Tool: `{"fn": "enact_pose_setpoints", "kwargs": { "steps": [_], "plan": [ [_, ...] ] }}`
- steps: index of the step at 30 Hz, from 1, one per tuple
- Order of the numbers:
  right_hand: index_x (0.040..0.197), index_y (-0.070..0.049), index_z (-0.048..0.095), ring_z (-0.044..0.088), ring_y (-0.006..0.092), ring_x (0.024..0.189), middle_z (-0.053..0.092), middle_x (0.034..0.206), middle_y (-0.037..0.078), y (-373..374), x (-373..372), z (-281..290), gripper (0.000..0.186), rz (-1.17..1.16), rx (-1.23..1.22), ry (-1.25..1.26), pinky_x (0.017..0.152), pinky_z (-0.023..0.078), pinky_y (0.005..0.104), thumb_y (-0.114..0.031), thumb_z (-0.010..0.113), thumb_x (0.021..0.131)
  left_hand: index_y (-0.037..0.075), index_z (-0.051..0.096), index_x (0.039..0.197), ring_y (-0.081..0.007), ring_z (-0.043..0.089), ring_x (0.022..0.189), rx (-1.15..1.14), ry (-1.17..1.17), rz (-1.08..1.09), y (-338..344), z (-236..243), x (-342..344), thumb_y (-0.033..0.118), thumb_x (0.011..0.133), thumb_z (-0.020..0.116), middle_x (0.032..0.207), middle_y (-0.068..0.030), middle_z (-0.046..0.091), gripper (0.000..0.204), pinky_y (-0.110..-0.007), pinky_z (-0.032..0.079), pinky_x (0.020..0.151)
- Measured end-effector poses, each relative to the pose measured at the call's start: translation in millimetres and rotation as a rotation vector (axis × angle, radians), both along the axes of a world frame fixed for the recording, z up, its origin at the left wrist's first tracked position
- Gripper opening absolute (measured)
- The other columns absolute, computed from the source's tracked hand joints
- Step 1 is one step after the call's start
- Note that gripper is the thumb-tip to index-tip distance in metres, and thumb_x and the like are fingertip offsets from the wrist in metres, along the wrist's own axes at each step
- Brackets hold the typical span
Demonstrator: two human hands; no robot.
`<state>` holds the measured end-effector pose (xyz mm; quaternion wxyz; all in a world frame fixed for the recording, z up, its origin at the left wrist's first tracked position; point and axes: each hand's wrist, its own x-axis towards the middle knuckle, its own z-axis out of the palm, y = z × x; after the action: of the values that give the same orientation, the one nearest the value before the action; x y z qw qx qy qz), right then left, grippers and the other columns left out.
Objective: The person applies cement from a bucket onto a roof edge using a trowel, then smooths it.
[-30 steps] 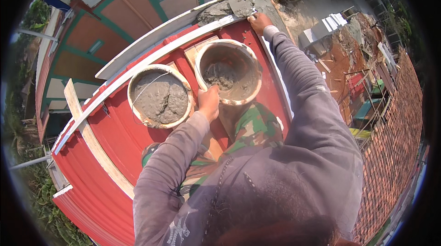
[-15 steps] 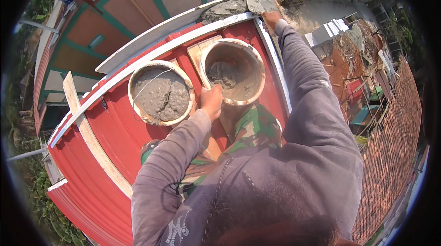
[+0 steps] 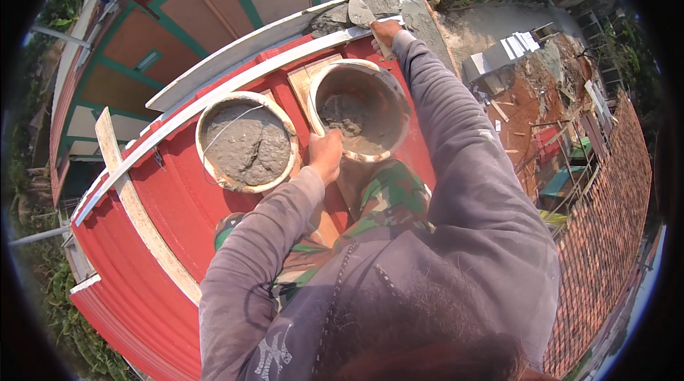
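Note:
My left hand (image 3: 325, 157) grips the near rim of a bucket (image 3: 396, 89) whose bottom holds some grey wet mortar (image 3: 342, 113). To its left stands a second bucket (image 3: 291, 124), nearly full of mortar (image 3: 249, 142), with a thin wire handle across it. At the far edge, my right hand (image 3: 386, 30) is closed on the handle of a trowel (image 3: 361, 12). The trowel's blade lies against a mound of grey mortar (image 3: 331, 19) along the top of the ledge. Smoothed mortar (image 3: 420, 14) lies to the right of the blade.
Both buckets rest on wooden boards (image 3: 303, 82) over red corrugated roofing (image 3: 174, 189). A white strip (image 3: 235, 85) borders the roof's far side, and a long plank (image 3: 142, 210) crosses it at left. Beyond the right edge, the ground drops to rubble (image 3: 527, 110) and a tiled roof (image 3: 605, 238).
My right hand has drawn the trowel leftward along the ledge, from the right corner to the mortar mound. The left hand stays on the bucket rim.

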<state>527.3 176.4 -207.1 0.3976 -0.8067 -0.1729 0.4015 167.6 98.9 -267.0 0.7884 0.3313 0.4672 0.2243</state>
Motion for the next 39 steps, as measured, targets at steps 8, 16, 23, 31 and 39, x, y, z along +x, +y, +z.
{"fn": "enact_pose_setpoints", "kwargs": {
  "steps": [8, 16, 23, 31, 39],
  "plan": [
    [0.141, 0.001, 0.060, 0.068, 0.0208, 0.071, 0.071, 0.095, 0.013, -102, -40, 62, 0.048, 0.142, 0.326, 0.118, 0.063, 0.060, 0.0381, -0.032, 0.061, 0.106, 0.003, 0.057, 0.101, -0.0219, 0.064, 0.076, -0.017, -0.061, -0.006, 1, 20, 3, 0.000, 0.087, 0.062, 0.089, -0.0084, 0.061, 0.016, -0.044, 0.054, 0.067],
    [0.154, 0.000, 0.056, 0.067, 0.0164, 0.082, 0.070, 0.101, 0.010, -279, -144, 183, 0.055, 0.260, 0.100, 0.116, 0.070, 0.059, 0.0347, -0.027, 0.063, 0.107, -0.006, 0.053, 0.114, -0.0146, 0.053, 0.086, 0.160, -0.169, 0.107, 10, 54, 9, 0.010, 0.088, 0.067, 0.098, -0.0080, 0.056, 0.034, -0.035, 0.048, 0.077],
    [0.152, -0.013, 0.060, 0.073, 0.0423, 0.099, 0.069, 0.112, 0.021, -246, -178, 128, 0.055, 0.400, -0.121, -0.998, 0.086, 0.059, 0.0514, -0.019, 0.069, 0.097, -0.003, 0.057, 0.128, -0.0173, 0.062, 0.101, 0.903, -0.145, -0.069, 11, 89, 17, 0.002, 0.092, 0.060, 0.111, -0.0082, 0.065, 0.036, -0.032, 0.051, 0.091],
    [0.154, -0.014, 0.058, 0.073, 0.0411, 0.105, 0.066, 0.113, 0.021, -233, -211, 143, 0.062, 0.483, -0.011, -0.947, 0.087, 0.061, 0.0517, -0.014, 0.070, 0.093, -0.002, 0.045, 0.142, -0.0199, 0.042, 0.122, 0.939, -0.202, -0.067, 31, 110, 9, -0.004, 0.091, 0.053, 0.133, -0.0091, 0.050, 0.051, -0.034, 0.036, 0.105],
    [0.153, -0.008, 0.057, 0.073, 0.0450, 0.106, 0.070, 0.112, 0.027, -220, -219, 142, 0.058, 0.616, -0.087, -0.887, 0.090, 0.061, 0.0532, -0.015, 0.066, 0.095, -0.002, 0.024, 0.171, -0.0337, 0.011, 0.166, 1.177, -0.139, -0.069, 25, 138, 9, -0.007, 0.088, 0.051, 0.177, -0.0205, 0.025, 0.087, -0.043, 0.011, 0.133]
  ]
}}
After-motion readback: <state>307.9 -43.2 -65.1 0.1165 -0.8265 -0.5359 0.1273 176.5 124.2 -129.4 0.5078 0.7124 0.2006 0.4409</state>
